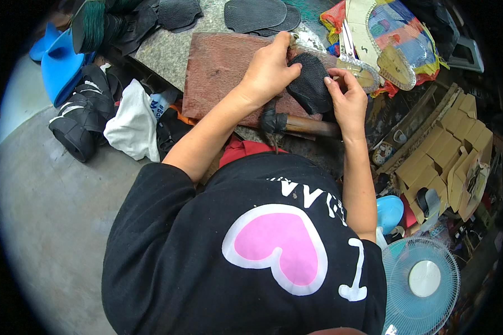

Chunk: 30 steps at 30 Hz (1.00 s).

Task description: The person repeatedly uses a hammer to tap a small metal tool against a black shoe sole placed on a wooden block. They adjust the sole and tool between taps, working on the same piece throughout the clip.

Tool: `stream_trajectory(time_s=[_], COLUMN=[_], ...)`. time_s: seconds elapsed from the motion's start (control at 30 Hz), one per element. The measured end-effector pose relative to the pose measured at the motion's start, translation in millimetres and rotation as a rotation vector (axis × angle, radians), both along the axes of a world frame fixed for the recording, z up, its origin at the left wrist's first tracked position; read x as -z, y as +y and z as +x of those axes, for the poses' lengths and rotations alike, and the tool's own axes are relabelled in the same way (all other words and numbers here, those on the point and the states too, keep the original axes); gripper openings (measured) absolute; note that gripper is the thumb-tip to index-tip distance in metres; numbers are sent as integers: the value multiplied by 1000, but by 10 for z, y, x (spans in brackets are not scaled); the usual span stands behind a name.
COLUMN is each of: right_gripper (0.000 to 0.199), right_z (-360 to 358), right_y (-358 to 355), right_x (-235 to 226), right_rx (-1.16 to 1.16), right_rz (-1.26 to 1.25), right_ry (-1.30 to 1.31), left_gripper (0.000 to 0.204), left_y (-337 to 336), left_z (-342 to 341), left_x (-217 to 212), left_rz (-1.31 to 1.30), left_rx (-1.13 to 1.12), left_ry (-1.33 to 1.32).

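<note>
Both my hands hold a black, grained, sole-shaped leather piece (310, 84) above a worn reddish wooden board (215, 64). My left hand (268, 72) is closed at its upper left edge, with the thumb pressed against the leather; some of its fingers are hidden. On the opposite edge, my right hand (349, 103) pinches the leather between thumb and fingers. Just below the leather lies a hammer (307, 125), its wooden handle pointing right under my right wrist and its head dark.
More black sole pieces (254, 15) lie on the grey stone slab (165, 56) beyond the board. Pale sole templates (397, 66) rest at the upper right. Black sandals (75, 131) and a white cloth (133, 123) are left. Cardboard boxes (430, 151) and a fan (422, 285) stand right.
</note>
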State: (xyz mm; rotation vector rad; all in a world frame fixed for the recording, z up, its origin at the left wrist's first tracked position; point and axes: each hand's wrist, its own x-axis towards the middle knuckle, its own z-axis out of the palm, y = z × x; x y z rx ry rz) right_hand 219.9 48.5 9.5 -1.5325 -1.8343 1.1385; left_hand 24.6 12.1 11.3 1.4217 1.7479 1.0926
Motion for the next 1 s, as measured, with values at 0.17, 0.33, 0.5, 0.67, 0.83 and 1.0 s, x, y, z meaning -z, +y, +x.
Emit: stream_trajectory(time_s=[0.17,0.33,0.5,0.67,0.83,1.0], right_gripper=[23,22,20,27,36,36], right_z=[-101,-136,-136,-140,-127,-32], right_y=[-28,-48,-48,-47,-69,-35], right_x=[-178,-252,-227,-273,-286,-147], right_rx=[-42,-69,-107,-115,-119,8], right_rz=[104,158,246,186,205,-99], right_ry=[-244,-298,-274,-311,-308,-68], left_gripper=[41,43,47,58,64,67], left_y=[-24,1,29,-17,-5,-28], left_z=[9,-70,-155,-155,-175,-163], left_x=[-94,-53,12,-14,-15,2], left_rz=[146,404,411,312,266,257], left_rx=[-31,30,204,247,294,273], left_ry=[444,474,412,370,409,392])
